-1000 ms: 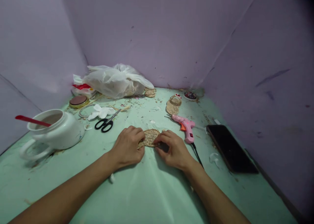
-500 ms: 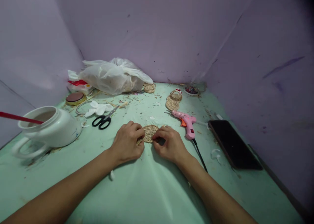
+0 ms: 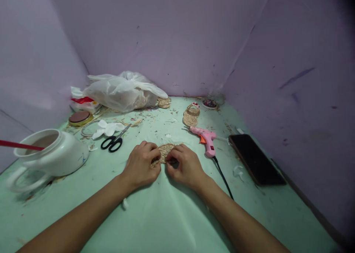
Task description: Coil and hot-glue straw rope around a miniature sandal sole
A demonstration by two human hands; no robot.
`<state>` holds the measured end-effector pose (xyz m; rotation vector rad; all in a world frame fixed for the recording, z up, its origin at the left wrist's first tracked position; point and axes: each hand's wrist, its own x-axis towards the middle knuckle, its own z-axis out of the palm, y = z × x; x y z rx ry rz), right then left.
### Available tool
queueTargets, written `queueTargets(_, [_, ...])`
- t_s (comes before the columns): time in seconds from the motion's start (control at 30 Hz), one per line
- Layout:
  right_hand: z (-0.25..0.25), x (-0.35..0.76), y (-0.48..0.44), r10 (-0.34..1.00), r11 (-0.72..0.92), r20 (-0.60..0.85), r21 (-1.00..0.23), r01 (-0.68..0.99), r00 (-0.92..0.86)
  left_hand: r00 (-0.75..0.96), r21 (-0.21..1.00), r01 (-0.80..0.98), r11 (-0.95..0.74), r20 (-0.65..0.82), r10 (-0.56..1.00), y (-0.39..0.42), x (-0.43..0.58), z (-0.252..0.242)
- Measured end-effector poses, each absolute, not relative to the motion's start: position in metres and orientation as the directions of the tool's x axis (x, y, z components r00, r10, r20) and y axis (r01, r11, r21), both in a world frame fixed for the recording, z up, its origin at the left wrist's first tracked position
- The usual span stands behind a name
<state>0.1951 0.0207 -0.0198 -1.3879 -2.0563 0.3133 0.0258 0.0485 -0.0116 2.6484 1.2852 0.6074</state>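
Note:
A round piece of coiled tan fibre [image 3: 165, 152] lies on the green table surface between my hands. Its left edge is held by my left hand [image 3: 144, 161], whose fingers are curled over it. My right hand [image 3: 185, 164] pinches the lower right part of the piece between thumb and forefinger. Beyond my right hand rests a pink glue gun [image 3: 206, 138] with a black cord and an orange trigger. Black-handled scissors [image 3: 114, 141] lie to the left, past my left hand.
A white teapot-like vessel [image 3: 69, 152] with a red stick stands at left. A black phone [image 3: 256, 159] lies at right. At the back are a plastic bag [image 3: 122, 92], woven pieces [image 3: 190, 117] and a small dish [image 3: 210, 104]. White cut-outs [image 3: 108, 129] lie near the scissors.
The view has shifted slightly to the right. My right hand has moved a little further over the woven piece, hiding more of its right side.

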Motion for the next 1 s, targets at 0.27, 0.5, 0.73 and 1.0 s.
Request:
queueTargets(0.27, [-0.027, 0.191, 0.025, 0.924, 0.36, 0.337, -0.609, 0.707, -0.181, 0.582, 0.285, 0.709, -0.645, 0.279, 0.764, 0.049, 0.026, -0.011])
queueTargets(0.5, [-0.009, 0.228, 0.031, 0.959, 0.282, 0.23, -0.801, 0.528, -0.164, 0.603, 0.244, 0.703, -0.668, 0.293, 0.742, 0.052, 0.024, -0.01])
queueTargets(0.73, [-0.013, 0.257, 0.043, 0.95, 0.034, 0.19, -0.851, 0.524, 0.247, 0.681, 0.028, 0.677, -0.736, 0.355, 0.64, 0.046, 0.026, -0.004])
queueTargets(1.0, [-0.006, 0.248, 0.039, 0.967, -0.113, -0.052, -0.965, 0.238, 0.249, 0.633, 0.017, 0.635, -0.773, 0.563, 0.532, 0.044, 0.018, -0.002])
